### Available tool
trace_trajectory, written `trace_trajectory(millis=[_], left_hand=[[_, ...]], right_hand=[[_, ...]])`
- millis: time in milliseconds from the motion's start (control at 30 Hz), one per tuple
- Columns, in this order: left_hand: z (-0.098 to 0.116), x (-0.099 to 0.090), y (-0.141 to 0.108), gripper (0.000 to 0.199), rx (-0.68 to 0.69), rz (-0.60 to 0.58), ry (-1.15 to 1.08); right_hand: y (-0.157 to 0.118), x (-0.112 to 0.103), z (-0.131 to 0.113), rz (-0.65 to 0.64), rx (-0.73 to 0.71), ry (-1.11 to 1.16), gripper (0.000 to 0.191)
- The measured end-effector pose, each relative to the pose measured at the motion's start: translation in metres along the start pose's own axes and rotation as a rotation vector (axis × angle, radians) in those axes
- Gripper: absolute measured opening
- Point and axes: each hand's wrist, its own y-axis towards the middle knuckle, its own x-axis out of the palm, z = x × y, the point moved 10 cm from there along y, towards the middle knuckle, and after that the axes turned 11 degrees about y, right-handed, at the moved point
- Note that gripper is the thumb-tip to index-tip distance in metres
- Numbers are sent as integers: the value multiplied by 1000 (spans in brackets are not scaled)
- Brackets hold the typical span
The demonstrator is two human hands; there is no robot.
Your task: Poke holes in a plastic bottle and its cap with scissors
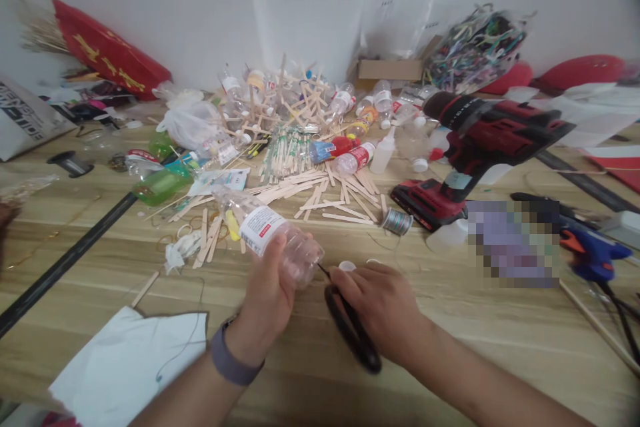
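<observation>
Clear bottle inside left hand's grip

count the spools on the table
2 in view: a dark spool at the left, beyond the long black strip, and a silvery spool beside the red drill. Others may be hidden in the clutter.

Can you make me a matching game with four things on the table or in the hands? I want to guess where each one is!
Things:
1. Clear plastic bottle with a white label
2. Tool with a black looped handle
3. Red and black power drill
4. White sheet of paper

Places:
A. Standing right of the flat, pale wooden sticks
B. In the left hand
C. On the table beside the left forearm
D. In the right hand

Right pairs: 1-B, 2-D, 3-A, 4-C
</observation>
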Motion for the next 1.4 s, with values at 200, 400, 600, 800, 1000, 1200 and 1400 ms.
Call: trace_trajectory(millis=[200,400,600,800,1000,1200,1400], left_hand=[[4,-3,1,37,50,17,17],[0,-4,2,59,-20,6,0],[1,-3,2,46,8,8,20],[0,-6,4,38,34,5,79],[1,-5,4,44,26,-1,80],[0,-2,2,44,2,-33,60],[-1,-2,3,39,23,-13,43]], right_hand=[[0,11,24,-9,196,267,41],[-20,70,41,-186,785,1192,54],[0,7,5,-37,49,-8,33],[2,7,12,-38,74,110,35],[-20,69,42,-115,779,1225,53],[-7,35,27,-68,397,638,47],[-7,6,-22,-1,-250,-380,23]])
